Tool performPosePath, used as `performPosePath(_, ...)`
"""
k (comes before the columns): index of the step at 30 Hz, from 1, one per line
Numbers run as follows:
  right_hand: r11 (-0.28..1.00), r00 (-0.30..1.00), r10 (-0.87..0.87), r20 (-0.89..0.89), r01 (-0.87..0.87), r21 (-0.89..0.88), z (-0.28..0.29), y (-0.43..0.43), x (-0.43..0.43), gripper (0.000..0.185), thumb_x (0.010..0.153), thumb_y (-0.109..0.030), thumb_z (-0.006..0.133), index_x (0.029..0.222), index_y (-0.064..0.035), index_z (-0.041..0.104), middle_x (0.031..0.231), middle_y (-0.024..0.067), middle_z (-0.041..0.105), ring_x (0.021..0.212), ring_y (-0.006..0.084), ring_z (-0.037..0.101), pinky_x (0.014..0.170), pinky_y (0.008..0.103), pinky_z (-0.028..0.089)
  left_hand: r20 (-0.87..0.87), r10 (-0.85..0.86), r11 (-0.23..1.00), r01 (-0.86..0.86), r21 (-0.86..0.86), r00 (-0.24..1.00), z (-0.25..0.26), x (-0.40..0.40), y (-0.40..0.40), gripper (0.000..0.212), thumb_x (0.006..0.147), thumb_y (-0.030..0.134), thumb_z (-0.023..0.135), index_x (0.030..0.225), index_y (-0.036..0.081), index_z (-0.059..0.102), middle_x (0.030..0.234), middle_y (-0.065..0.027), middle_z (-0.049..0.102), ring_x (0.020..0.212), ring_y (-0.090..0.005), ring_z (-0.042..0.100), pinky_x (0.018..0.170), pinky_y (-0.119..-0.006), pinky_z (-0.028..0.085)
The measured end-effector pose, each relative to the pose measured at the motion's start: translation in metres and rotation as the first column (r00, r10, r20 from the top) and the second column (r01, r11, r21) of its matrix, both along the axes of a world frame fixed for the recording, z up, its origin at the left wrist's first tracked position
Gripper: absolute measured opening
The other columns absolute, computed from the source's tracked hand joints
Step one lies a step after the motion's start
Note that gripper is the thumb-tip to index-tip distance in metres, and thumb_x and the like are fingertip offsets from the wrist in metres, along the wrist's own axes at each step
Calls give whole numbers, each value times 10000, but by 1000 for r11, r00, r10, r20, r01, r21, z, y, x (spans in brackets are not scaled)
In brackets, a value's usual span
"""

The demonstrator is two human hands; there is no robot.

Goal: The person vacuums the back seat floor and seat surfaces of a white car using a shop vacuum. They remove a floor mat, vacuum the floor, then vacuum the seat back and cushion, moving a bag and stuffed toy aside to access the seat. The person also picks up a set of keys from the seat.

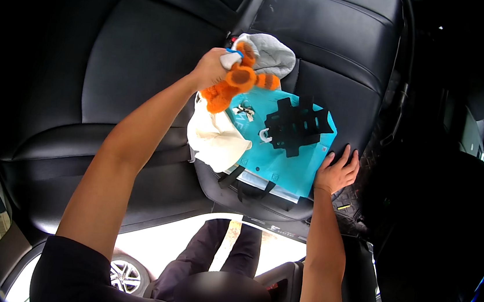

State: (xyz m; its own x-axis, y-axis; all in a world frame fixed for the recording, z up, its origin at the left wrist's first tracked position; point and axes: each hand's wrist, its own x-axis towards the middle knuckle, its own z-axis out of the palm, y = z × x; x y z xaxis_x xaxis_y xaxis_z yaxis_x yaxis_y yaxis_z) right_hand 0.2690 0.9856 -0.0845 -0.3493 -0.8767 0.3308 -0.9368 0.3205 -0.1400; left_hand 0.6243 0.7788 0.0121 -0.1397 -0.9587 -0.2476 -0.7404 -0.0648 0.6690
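Observation:
My left hand (209,70) grips an orange plush toy (240,77) with brown bands on its tail. Under the toy, a teal bag (285,172) lies flat on the black car seat, its black handles (239,181) towards me. On the bag are a flat black slotted piece (299,123), a small white hook-like piece (264,135) and a black-and-white bow (244,111). A cream cloth (217,137) overlaps the bag's left side. My right hand (339,174) rests with spread fingers at the seat's front edge, against the bag's right corner, holding nothing.
Behind the toy, a grey cloth (273,53) is bunched on the seat. The black backrest (150,63) rises on the left. To the right are the dark footwell and a front seat (430,239). The open doorway and door sill (274,226) are below.

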Motion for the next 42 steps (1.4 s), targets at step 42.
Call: performPosePath(42, 988, 999, 9, 41, -3, -157, -29, -76, -35, 483, 801, -296, 615, 1265, -190, 527, 1297, 59, 486, 1183, 310, 448, 1003, 501, 356, -51, -278, 813, 263, 519, 959, -1, -116, -65, 564, 748, 217, 843, 1217, 8, 609, 1137, -139, 658, 1096, -248, 594, 994, -327, 416)
